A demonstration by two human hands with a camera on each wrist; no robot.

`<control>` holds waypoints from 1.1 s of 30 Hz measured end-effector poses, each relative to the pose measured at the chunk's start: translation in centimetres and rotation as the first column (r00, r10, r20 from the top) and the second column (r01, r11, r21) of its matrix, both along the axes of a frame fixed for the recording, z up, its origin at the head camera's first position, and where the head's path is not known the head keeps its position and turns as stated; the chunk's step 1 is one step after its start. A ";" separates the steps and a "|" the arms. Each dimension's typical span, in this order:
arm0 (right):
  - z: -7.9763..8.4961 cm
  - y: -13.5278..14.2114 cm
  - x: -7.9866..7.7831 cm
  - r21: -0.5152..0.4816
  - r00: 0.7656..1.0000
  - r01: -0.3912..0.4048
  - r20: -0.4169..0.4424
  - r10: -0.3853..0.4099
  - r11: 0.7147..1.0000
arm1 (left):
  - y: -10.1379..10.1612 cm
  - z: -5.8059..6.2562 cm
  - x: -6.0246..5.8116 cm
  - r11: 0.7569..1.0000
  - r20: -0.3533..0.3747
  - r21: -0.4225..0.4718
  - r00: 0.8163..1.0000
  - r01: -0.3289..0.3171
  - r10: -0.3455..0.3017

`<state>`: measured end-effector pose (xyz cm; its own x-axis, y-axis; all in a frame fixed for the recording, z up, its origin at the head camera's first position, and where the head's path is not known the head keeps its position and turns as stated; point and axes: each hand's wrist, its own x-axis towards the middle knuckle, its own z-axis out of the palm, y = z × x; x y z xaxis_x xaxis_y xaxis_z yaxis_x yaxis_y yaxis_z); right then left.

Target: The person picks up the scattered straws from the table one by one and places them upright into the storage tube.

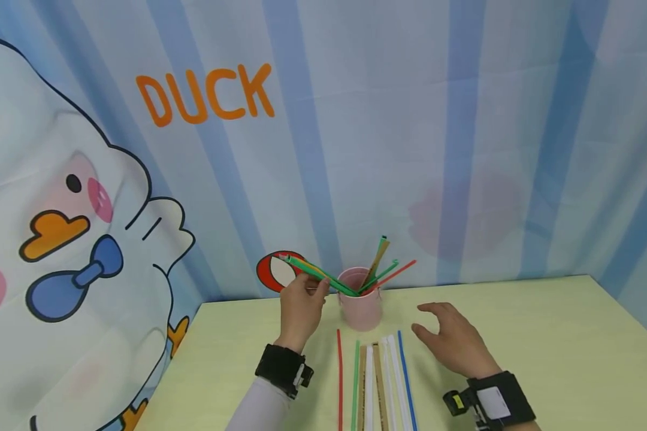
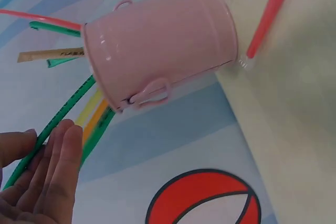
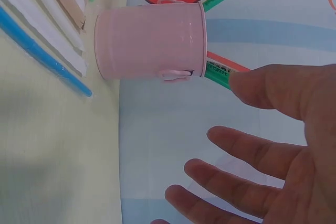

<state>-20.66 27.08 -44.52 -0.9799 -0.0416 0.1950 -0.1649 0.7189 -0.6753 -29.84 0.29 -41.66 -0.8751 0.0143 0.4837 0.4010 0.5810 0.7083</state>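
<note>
Row of straws up front, pink bucket just behind

Left hand pinches a green straw between thumb and fingers, on the bucket's left side. That straw's long axis slants from upper left down rightward, its lower end going out of sight at the bucket's mouth. Clearly the farther of the two hands, the right hand hangs to the bucket's right, fingers spread and holding nothing. The row runs lengthwise along the worktop toward the bucket's base.
</note>
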 end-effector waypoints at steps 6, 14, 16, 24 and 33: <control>-0.2 -0.1 0.0 -0.007 1.000 -0.006 0.017 0.006 1.000 | 0.7 -1.2 -0.8 0.999 0.057 -0.034 0.998 0.038 -0.036; -0.5 0.0 -0.3 0.006 1.000 -0.006 0.017 0.006 1.000 | 1.2 -2.5 -1.6 0.993 0.101 -0.113 0.995 0.024 -0.013; -0.5 0.0 -0.3 0.008 1.000 -0.005 0.020 0.005 1.000 | 1.3 -2.7 -1.5 0.990 0.103 -0.140 0.995 0.016 -0.002; -0.2 -0.4 -0.3 0.013 1.000 -0.015 0.008 0.015 1.000 | -0.2 -2.2 0.7 0.963 0.020 -0.263 0.997 -0.065 0.072; 0.2 -0.6 0.1 0.030 1.000 -0.009 0.002 0.009 1.000 | -1.7 0.5 4.3 0.907 -0.061 -0.414 0.997 -0.076 0.055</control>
